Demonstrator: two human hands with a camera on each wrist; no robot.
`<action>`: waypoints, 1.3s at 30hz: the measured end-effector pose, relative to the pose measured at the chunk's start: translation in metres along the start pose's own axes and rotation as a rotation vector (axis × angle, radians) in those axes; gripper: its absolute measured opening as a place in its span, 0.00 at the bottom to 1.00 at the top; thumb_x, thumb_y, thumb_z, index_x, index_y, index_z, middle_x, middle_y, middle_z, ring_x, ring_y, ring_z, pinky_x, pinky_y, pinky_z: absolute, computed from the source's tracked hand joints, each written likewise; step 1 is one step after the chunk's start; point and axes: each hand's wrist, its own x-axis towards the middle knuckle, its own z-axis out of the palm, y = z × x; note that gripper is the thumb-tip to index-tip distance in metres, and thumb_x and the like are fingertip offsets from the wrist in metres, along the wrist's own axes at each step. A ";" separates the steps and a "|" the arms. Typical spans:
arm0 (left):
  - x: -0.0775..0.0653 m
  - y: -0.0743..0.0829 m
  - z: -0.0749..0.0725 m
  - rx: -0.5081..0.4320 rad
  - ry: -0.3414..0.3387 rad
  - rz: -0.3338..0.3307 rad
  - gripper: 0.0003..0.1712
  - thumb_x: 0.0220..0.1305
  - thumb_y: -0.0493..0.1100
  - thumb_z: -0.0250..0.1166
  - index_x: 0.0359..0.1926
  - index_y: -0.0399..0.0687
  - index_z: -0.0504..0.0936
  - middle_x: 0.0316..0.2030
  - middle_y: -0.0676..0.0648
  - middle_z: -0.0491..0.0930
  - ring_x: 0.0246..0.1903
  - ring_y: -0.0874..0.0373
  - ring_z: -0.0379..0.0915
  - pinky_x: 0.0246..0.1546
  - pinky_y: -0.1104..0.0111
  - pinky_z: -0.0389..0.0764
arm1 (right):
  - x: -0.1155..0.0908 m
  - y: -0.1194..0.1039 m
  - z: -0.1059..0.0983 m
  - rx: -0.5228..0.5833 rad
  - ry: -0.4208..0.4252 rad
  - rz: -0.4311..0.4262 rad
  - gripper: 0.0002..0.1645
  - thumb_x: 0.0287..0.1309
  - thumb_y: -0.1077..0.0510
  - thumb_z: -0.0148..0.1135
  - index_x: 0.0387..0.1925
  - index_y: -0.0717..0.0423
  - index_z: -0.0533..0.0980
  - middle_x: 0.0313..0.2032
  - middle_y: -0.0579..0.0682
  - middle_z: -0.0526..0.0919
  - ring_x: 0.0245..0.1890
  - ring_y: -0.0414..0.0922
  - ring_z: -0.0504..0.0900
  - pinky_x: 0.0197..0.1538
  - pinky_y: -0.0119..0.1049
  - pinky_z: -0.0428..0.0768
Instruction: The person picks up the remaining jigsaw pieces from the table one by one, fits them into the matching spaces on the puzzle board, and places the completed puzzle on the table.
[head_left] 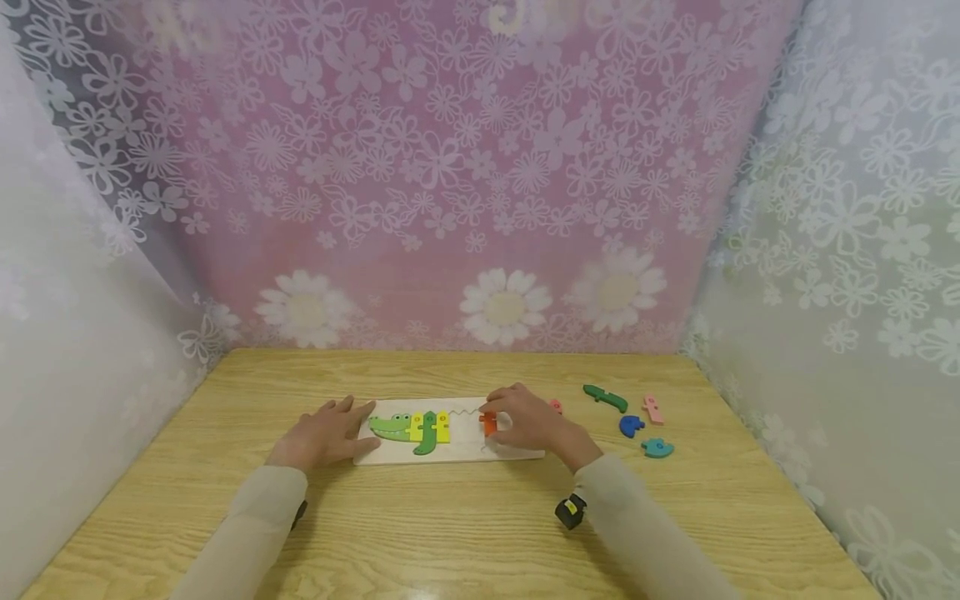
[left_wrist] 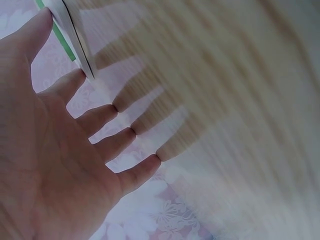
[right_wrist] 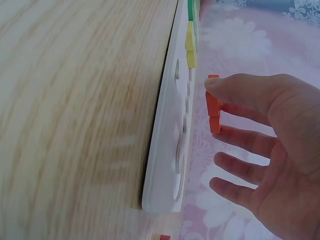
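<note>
A pale wooden puzzle board (head_left: 465, 451) lies on the table. On its left part sit a green crocodile head piece (head_left: 390, 428), yellow pieces (head_left: 444, 427) and a green leg piece (head_left: 428, 435). My right hand (head_left: 528, 421) pinches an orange puzzle piece (right_wrist: 213, 105) between thumb and fingers. In the right wrist view this piece is raised off the board's face, past the yellow one. At the board's left end my left hand (head_left: 322, 435) rests with fingers spread, thumb and forefinger touching the edge. Bare cut-out recesses show on the board's right part.
Right of the board lie a dark green piece (head_left: 605, 397), a pink piece (head_left: 652, 409), a blue piece (head_left: 631, 427) and a teal piece (head_left: 657, 448). Another pinkish-red piece (head_left: 556, 407) is partly hidden behind my right hand. Flowered curtains (head_left: 450, 208) surround the wooden table (head_left: 420, 525).
</note>
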 end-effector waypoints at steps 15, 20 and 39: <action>-0.006 -0.003 -0.001 -0.067 -0.007 0.024 0.49 0.70 0.72 0.57 0.81 0.52 0.59 0.79 0.29 0.53 0.76 0.24 0.49 0.67 0.25 0.60 | 0.004 -0.004 0.003 -0.021 -0.018 0.024 0.26 0.63 0.52 0.70 0.60 0.58 0.82 0.62 0.58 0.82 0.61 0.57 0.76 0.67 0.54 0.77; -0.003 -0.006 -0.002 -0.099 0.004 0.029 0.47 0.71 0.71 0.56 0.81 0.55 0.58 0.80 0.30 0.52 0.78 0.27 0.49 0.71 0.30 0.59 | 0.005 -0.008 0.001 -0.009 -0.026 0.033 0.26 0.63 0.53 0.71 0.60 0.58 0.82 0.63 0.59 0.81 0.62 0.59 0.76 0.67 0.54 0.77; 0.004 -0.005 -0.003 -0.064 -0.010 0.046 0.51 0.65 0.74 0.61 0.79 0.55 0.63 0.78 0.30 0.55 0.76 0.26 0.52 0.69 0.28 0.60 | 0.026 -0.016 0.012 0.000 -0.074 0.044 0.25 0.65 0.56 0.68 0.63 0.57 0.81 0.68 0.60 0.78 0.65 0.61 0.74 0.66 0.56 0.77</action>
